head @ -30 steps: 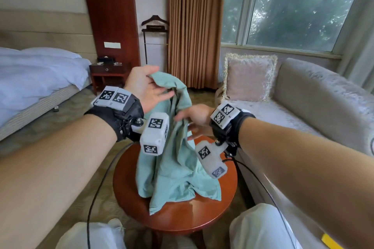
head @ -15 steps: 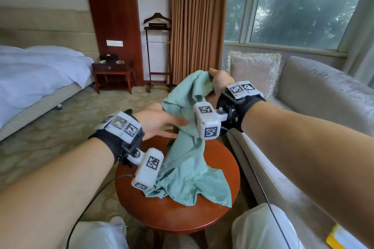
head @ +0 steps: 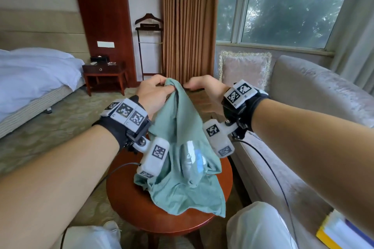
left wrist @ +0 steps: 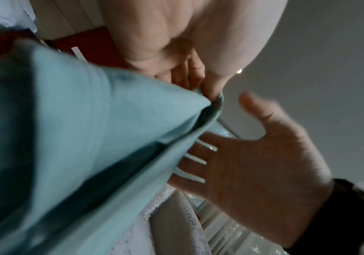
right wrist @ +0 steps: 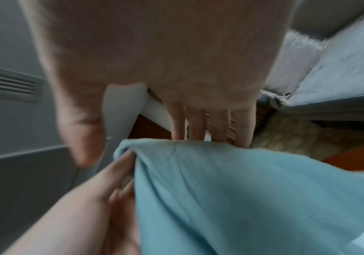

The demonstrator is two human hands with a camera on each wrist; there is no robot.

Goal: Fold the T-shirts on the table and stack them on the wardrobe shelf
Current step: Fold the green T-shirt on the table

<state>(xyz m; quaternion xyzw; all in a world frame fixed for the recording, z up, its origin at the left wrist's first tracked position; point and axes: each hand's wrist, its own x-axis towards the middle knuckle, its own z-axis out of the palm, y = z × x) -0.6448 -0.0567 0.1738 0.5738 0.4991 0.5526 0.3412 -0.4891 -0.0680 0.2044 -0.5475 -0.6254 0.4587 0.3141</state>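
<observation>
A teal T-shirt hangs bunched from my left hand, its lower part heaped on the round wooden table. The left wrist view shows the left thumb and fingers pinching the shirt's top edge. My right hand is just right of that pinch. In the left wrist view the right hand is spread, thumb apart, its fingers straight behind the cloth edge. The right wrist view shows the same: its straight fingers end behind the shirt, holding nothing.
A grey sofa with a fringed cushion runs along the right, a yellow-edged book on its seat. A bed, a nightstand and a valet stand stand beyond the carpet. My knees flank the table.
The shirt's top has passed from my right hand to my left. The left hand rose and took hold; the right hand let go, came down and opened beside it.
</observation>
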